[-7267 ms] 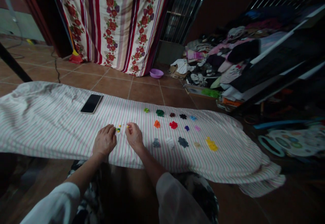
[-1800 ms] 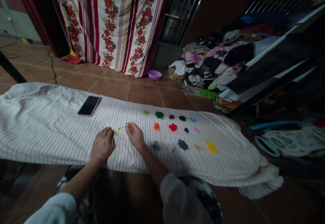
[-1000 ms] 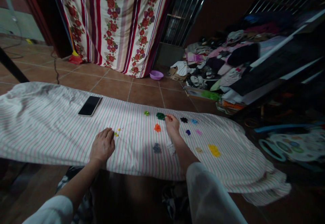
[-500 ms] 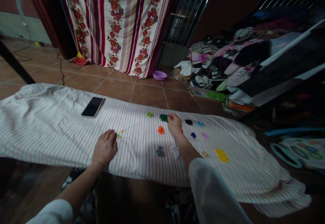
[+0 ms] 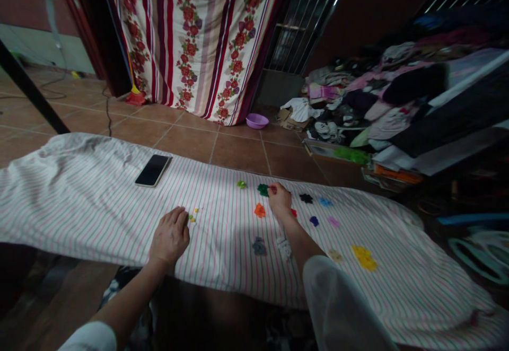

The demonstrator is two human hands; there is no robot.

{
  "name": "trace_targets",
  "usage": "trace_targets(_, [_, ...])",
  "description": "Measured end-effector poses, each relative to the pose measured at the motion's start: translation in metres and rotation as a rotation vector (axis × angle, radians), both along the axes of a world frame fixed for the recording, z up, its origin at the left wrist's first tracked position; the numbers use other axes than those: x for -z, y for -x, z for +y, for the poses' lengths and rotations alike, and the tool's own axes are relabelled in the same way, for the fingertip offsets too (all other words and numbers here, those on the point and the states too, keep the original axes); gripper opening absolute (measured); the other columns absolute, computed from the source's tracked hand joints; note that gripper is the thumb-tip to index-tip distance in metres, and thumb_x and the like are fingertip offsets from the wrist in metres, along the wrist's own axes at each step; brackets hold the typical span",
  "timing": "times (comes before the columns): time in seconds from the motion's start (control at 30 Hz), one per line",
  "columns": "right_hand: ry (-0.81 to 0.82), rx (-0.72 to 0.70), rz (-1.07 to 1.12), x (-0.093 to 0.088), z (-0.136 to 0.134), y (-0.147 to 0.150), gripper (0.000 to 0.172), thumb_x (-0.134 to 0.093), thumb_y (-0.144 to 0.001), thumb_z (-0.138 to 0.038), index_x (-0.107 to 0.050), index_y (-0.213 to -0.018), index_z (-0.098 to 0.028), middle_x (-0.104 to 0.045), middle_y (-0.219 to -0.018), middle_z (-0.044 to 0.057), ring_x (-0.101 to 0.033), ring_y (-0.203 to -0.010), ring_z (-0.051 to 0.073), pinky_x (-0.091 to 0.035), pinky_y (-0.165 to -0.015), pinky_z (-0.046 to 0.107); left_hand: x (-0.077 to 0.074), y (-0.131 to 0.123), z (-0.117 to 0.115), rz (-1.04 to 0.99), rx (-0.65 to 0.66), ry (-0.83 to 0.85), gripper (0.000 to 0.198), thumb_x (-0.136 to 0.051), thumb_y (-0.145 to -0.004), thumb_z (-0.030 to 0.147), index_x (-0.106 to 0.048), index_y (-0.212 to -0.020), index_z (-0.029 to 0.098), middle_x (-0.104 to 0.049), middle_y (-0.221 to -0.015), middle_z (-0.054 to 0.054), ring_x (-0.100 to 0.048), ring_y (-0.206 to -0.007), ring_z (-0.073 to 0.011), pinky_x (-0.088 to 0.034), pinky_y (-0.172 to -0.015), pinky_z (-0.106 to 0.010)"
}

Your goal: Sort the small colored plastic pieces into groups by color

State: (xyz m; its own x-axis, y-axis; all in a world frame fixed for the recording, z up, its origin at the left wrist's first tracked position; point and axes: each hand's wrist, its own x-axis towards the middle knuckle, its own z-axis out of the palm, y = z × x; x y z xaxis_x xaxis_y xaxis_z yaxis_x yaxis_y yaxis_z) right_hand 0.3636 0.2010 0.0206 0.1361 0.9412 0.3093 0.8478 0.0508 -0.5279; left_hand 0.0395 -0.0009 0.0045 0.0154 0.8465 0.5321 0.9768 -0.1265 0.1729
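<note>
Person's sleeves [image 5: 348, 303], two, pale, nearest. Left hand [image 5: 170, 236]: palm down on a striped cloth [image 5: 222, 234] covering a long worktop, fingers side by side; whether they grip anything I cannot tell. Just beside its fingertips: a few small pieces [image 5: 193, 216], yellow and green.

Piles of small pieces, near row: one grey pile [image 5: 259, 246], one white pile [image 5: 284, 247], one beige pile [image 5: 335, 255], one yellow pile [image 5: 364, 257]. Middle row: one orange pile [image 5: 260, 210]; one red pile [image 5: 294, 213], partly hidden behind the right hand [image 5: 275, 190]; one violet pile [image 5: 314, 221]; one pink pile [image 5: 333, 222].

Right hand: thumb and forefinger brought close together at the edge of the dark green pile [image 5: 262, 189]; I cannot tell whether a piece sits between them. Same far row: one light green pile [image 5: 241, 184], one black pile [image 5: 306, 198], one light blue pile [image 5: 325, 202].

Phone [image 5: 153, 170], one, dark screen up, lying toward the worktop's far edge.

Beyond, on the tiled floor [image 5: 194, 141]: one purple bowl [image 5: 257, 121]; one heap of clothes [image 5: 358, 96]; one red broom [image 5: 135, 97], beside a flowered, striped curtain [image 5: 207, 49].
</note>
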Motion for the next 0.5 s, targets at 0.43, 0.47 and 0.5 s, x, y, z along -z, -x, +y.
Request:
trace_targets(0.43, [-0.009,-0.03,-0.009,0.0041,0.0075,-0.0037,0.018,-0.054,-0.08,-0.018,-0.069,-0.091,-0.018,-0.072,-0.09,0.007,-0.065,-0.082,0.02,-0.047,-0.08,0.032,-0.0022,-0.0009,-0.0005,-0.015,-0.003,-0.002,0.03,-0.049,-0.081,0.012,-0.059,-0.108,0.014,-0.065,-0.117,-0.013,-0.059,-0.111,-0.0276,-0.049,-0.097,-0.043])
trace_targets(0.47, [-0.015,-0.03,-0.009,0.0048,0.0079,-0.0038,0.018,-0.054,-0.08,-0.018,-0.069,-0.09,-0.019,-0.072,-0.09,0.007,-0.065,-0.081,0.02,-0.047,-0.08,0.032,-0.0023,-0.0009,-0.0005,-0.016,-0.002,-0.003,0.029,-0.049,-0.081,0.012,-0.059,-0.108,0.014,-0.065,-0.117,-0.013,-0.059,-0.111,-0.0276,-0.049,-0.097,-0.043])
trace_targets(0.5, [-0.021,-0.03,-0.008,0.0056,0.0081,-0.0039,0.019,-0.054,-0.08,-0.019,-0.069,-0.09,-0.018,-0.072,-0.089,0.007,-0.065,-0.081,0.019,-0.047,-0.08,0.032,-0.0025,-0.0008,-0.0005,-0.017,-0.001,-0.003,0.029,-0.049,-0.081,0.012,-0.059,-0.108,0.014,-0.065,-0.116,-0.013,-0.059,-0.111,-0.0276,-0.049,-0.096,-0.043])
